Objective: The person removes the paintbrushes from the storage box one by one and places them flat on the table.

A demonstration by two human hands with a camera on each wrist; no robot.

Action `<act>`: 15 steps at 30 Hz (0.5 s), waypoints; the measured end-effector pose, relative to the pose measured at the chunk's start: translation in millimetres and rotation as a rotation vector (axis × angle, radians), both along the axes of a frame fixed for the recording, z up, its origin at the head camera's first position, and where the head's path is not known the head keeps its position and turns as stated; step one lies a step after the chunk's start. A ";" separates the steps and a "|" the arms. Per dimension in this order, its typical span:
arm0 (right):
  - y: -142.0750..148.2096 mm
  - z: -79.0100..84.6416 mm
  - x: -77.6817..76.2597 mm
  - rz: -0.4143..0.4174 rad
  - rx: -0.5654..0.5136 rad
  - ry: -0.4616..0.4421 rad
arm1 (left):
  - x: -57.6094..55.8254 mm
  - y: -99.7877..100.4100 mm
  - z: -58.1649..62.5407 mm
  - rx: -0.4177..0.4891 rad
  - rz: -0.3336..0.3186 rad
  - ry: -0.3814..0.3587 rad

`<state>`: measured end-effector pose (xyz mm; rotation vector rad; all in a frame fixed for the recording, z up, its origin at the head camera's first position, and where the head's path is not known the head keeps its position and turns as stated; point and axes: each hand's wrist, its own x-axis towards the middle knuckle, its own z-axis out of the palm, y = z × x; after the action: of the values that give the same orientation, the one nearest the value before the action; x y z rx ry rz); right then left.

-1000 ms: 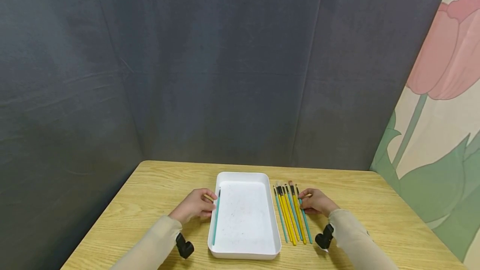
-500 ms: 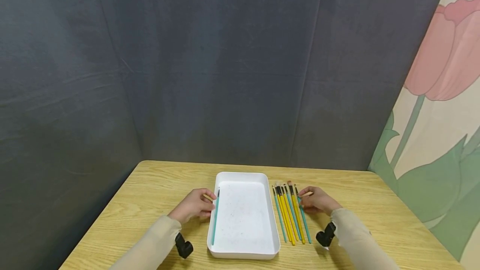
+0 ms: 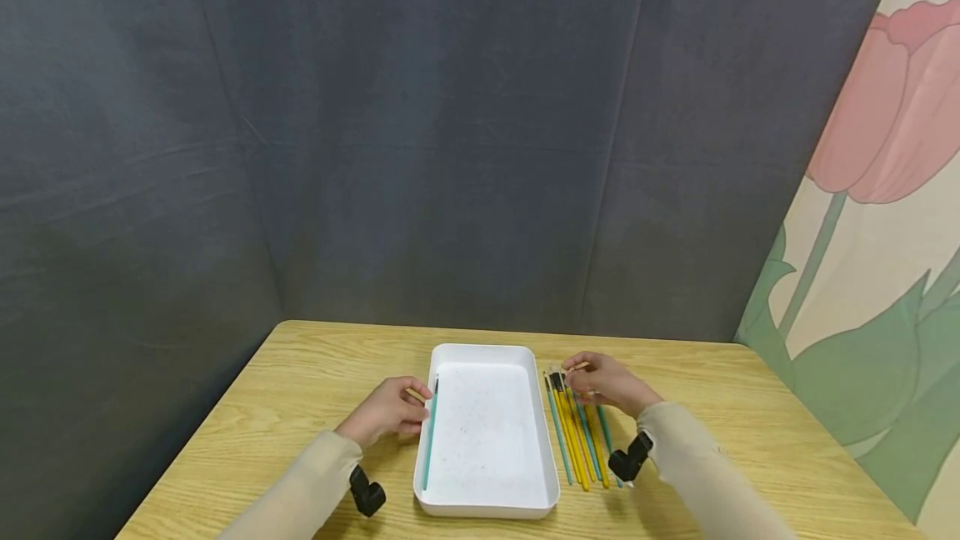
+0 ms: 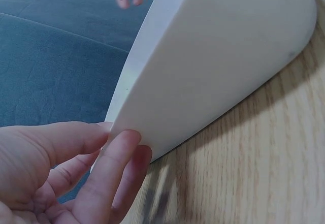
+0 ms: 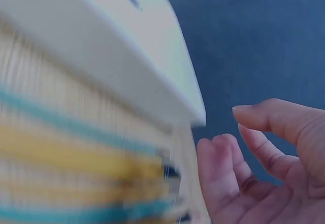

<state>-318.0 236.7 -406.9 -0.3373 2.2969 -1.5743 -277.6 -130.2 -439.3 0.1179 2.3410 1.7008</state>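
Observation:
My left hand [image 3: 387, 409] pinches the left rim of the white tray [image 3: 492, 504]; in the left wrist view the thumb and fingers [image 4: 104, 183] meet across its wall. Inside the tray, along the left side, lies one thin teal paintbrush [image 3: 431, 445]. Right of the tray several yellow paintbrushes [image 3: 575, 445] and teal paintbrushes [image 3: 558, 432] lie side by side, bristles toward the back. Over their bristle ends is my right hand [image 3: 609, 380], hiding some of them. In the right wrist view a gap shows between thumb and fingertips, with nothing held; the brushes there are blurred.
The wooden table [image 3: 337, 357] carries the tray and brushes. A dark curtain [image 3: 450, 148] hangs behind it and at the left. A wall panel with a painted tulip [image 3: 877, 115] stands on the right.
My right hand has come away from the rightmost teal brush and shifted left and back over the brush row. The left hand has stayed on the tray rim.

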 end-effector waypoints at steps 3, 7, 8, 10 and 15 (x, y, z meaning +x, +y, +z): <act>-24.3 7.0 -1.2 0.029 -0.027 0.000 | 0.0 0.3 -0.3 -0.003 0.005 0.000; -61.0 13.1 -1.5 0.035 -0.064 -0.040 | -0.6 0.9 -0.9 -0.001 0.007 -0.002; -70.4 14.5 -0.9 0.035 -0.071 -0.051 | -1.0 1.1 -1.2 0.001 0.009 -0.003; -88.5 16.2 0.9 0.033 -0.083 -0.073 | -1.7 1.4 -1.6 0.002 0.011 -0.004; -128.3 11.7 4.6 0.027 -0.084 -0.099 | -2.4 2.1 -1.7 0.006 0.026 -0.009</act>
<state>-313.4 108.4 -395.1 -0.3033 2.1477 -1.6398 -280.0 -128.1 -441.0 0.0806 2.3409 1.7172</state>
